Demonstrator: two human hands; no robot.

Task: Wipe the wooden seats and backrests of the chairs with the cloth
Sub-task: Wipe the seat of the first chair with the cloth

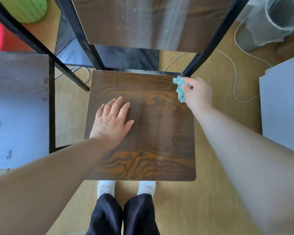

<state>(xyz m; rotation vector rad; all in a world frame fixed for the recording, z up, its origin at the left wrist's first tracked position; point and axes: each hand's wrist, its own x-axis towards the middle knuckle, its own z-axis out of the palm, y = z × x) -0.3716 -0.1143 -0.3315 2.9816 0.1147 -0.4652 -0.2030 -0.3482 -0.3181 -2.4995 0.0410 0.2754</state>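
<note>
Well out to the left of the left grip point(111, 121) lies a greyish board point(15, 99) edged by a black frame, possibly another chair's seat, though I cannot tell for sure. The left grip itself lies flat with its fingers spread, palm down on the left half of the seat point(156, 133). It holds nothing, and it is probably there to steady the chair and take the person's lean. Beyond both grips rises the backrest point(134, 22), flecked with pale specks and seemingly not yet wiped. Between the grips the seat's dark grain shows bare, while nearer the person than the right grip a scatter of dust point(173, 150) sits towards the front right edge, so that part likely needs a pass. The cloth point(180, 89), teal and bunched, sits at the seat's far right corner, just beside the black frame post. The right grip point(198, 94) pinches it, fingers curled round the wad, which suits starting a stroke at a corner and pulling it back across. Right of that grip a pale cable point(234, 73) loops over the floor.
</note>
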